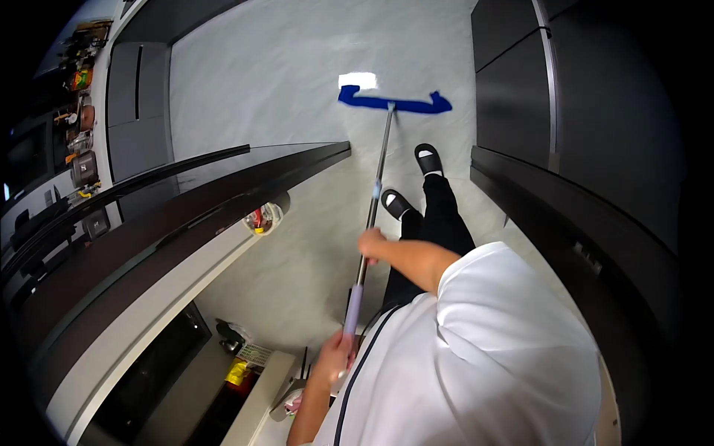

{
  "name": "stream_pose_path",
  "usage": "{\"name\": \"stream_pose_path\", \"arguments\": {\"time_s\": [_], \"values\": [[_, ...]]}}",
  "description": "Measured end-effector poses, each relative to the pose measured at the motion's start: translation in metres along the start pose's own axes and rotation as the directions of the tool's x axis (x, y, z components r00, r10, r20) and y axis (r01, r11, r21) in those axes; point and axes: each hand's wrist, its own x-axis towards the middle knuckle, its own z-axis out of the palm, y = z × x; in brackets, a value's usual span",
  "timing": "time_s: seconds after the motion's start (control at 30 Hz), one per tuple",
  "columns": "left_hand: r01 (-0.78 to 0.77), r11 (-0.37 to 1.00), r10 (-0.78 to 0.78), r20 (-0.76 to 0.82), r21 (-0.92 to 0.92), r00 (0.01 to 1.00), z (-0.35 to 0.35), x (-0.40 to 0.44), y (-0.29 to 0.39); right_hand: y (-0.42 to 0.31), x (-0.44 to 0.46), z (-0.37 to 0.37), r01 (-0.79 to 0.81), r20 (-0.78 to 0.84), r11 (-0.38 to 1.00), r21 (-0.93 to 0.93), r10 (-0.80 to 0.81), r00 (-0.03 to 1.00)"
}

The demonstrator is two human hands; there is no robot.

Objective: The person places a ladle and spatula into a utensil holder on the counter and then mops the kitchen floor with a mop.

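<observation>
A mop with a long metal pole (pixel 381 152) slants up through the view, and its flat blue head (pixel 394 103) lies on the grey floor beyond the feet. Around the middle of the pole my right hand (pixel 371 245) is closed. Lower in the view, my left hand (pixel 337 357) grips the end of the pole, just below its purple sleeve (pixel 352 308). Both feet wear dark slippers (pixel 398 203) and stand just short of the mop head.
Dark cabinets (pixel 513 97) line the right side. On the left, a dark-edged partition (pixel 297 160) juts toward the middle. A clear bag (pixel 264 218) hangs by it. Farther left stands a cluttered counter (pixel 83 167). A low shelf (pixel 271 379) and a bin (pixel 288 404) are at the bottom.
</observation>
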Motion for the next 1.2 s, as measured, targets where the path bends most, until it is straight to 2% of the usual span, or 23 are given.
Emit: {"name": "stream_pose_path", "arguments": {"time_s": [0.03, 0.1, 0.13, 0.2, 0.27, 0.33, 0.37, 0.4, 0.43, 0.5, 0.6, 0.63, 0.67, 0.7, 0.73, 0.8, 0.87, 0.93, 1.0, 1.03, 1.1, 1.17, 1.2], "values": [[-0.074, 0.997, 0.075, -0.028, 0.033, 0.997, -0.010, -0.015, -0.025, -0.026, -0.004, 0.016, 0.116, -0.026, 0.989, -0.089, -0.119, 0.993], [-0.207, 0.968, 0.222, -0.097, 0.144, 0.970, -0.025, -0.047, -0.055, -0.062, 0.005, 0.051, 0.282, -0.006, 0.959, -0.012, -0.282, 0.959], [-0.230, 0.954, 0.252, -0.097, 0.191, 0.963, -0.032, -0.057, -0.052, -0.075, 0.014, 0.064, 0.291, -0.003, 0.953, 0.083, -0.291, 0.957], [-0.236, 0.939, 0.259, -0.063, 0.252, 0.964, -0.043, -0.071, -0.040, -0.080, 0.053, 0.095, 0.110, -0.012, 0.873, 0.476, -0.118, 0.993], [-0.174, 0.959, 0.185, -0.026, 0.225, 0.982, -0.050, -0.067, -0.024, -0.077, 0.092, 0.122, -0.105, -0.004, 0.587, 0.803, 0.182, 0.983], [-0.060, 0.988, 0.063, -0.015, 0.140, 0.998, -0.048, -0.057, -0.001, -0.062, 0.064, 0.084, -0.162, 0.022, 0.443, 0.882, 0.304, 0.952], [-0.013, 0.998, 0.012, 0.015, 0.065, 1.000, -0.040, -0.056, 0.027, -0.050, 0.034, 0.041, -0.187, 0.055, 0.368, 0.911, 0.343, 0.938], [-0.041, 0.996, 0.039, 0.036, 0.076, 0.999, -0.034, -0.043, 0.045, -0.031, 0.018, 0.008, -0.208, 0.090, 0.286, 0.935, 0.376, 0.922], [-0.066, 0.994, 0.061, 0.055, 0.089, 0.997, -0.029, -0.028, 0.059, 0.001, 0.018, -0.006, -0.110, -0.076, 0.634, 0.766, 0.260, 0.963], [-0.079, 0.990, 0.069, 0.096, 0.113, 0.993, -0.013, 0.003, 0.094, 0.066, 0.025, -0.029, -0.061, -0.228, 0.911, 0.408, 0.166, 0.959], [-0.107, 0.987, 0.086, 0.163, 0.124, 0.983, 0.036, 0.037, 0.162, 0.176, 0.040, -0.043, -0.257, -0.243, 0.918, 0.302, 0.335, 0.910], [-0.111, 0.981, 0.083, 0.170, 0.162, 0.982, 0.048, 0.042, 0.175, 0.211, 0.057, -0.030, -0.261, -0.202, 0.876, 0.406, 0.364, 0.909], [-0.117, 0.973, 0.081, 0.179, 0.199, 0.981, 0.059, 0.047, 0.187, 0.210, 0.037, -0.031, -0.295, -0.127, 0.685, 0.666, 0.494, 0.860], [-0.122, 0.964, 0.079, 0.186, 0.236, 0.979, 0.066, 0.049, 0.192, 0.199, 0.000, -0.042, -0.294, -0.015, 0.423, 0.857, 0.591, 0.807], [-0.114, 0.955, 0.063, 0.191, 0.274, 0.980, 0.067, 0.051, 0.191, 0.187, -0.035, -0.055, -0.257, 0.119, 0.123, 0.959, 0.646, 0.754], [-0.096, 0.933, 0.027, 0.197, 0.347, 0.980, 0.054, 0.047, 0.170, 0.145, -0.070, -0.049, -0.226, 0.053, 0.201, 0.953, 0.624, 0.779], [-0.063, 0.899, 0.002, 0.139, 0.434, 0.990, 0.040, 0.030, 0.142, 0.112, -0.051, -0.002, -0.101, 0.060, 0.028, 0.994, 0.646, 0.761], [-0.060, 0.899, 0.014, 0.109, 0.433, 0.994, 0.022, 0.005, 0.113, 0.072, -0.057, 0.020, -0.155, -0.034, 0.406, 0.901, 0.421, 0.907], [0.075, 0.937, -0.092, 0.036, 0.340, 0.995, 0.016, -0.029, 0.111, 0.025, -0.054, 0.027, -0.167, 0.228, -0.159, 0.973, 0.552, 0.802], [0.142, 0.947, -0.149, 0.001, 0.288, 0.989, 0.013, -0.042, 0.107, 0.008, -0.056, 0.026, -0.180, 0.274, -0.225, 0.958, 0.522, 0.807], [0.171, 0.957, -0.175, -0.004, 0.236, 0.985, 0.003, -0.060, 0.089, -0.022, -0.064, 0.025, -0.211, 0.360, -0.347, 0.914, 0.453, 0.816], [0.213, 0.961, -0.208, -0.047, 0.177, 0.977, 0.000, -0.082, 0.068, -0.046, -0.067, 0.035, -0.266, 0.382, -0.314, 0.911, 0.403, 0.832], [0.173, 0.969, -0.167, -0.050, 0.179, 0.985, 0.000, -0.090, 0.056, -0.055, -0.068, 0.037, -0.288, 0.387, -0.292, 0.912, 0.381, 0.839]]}}
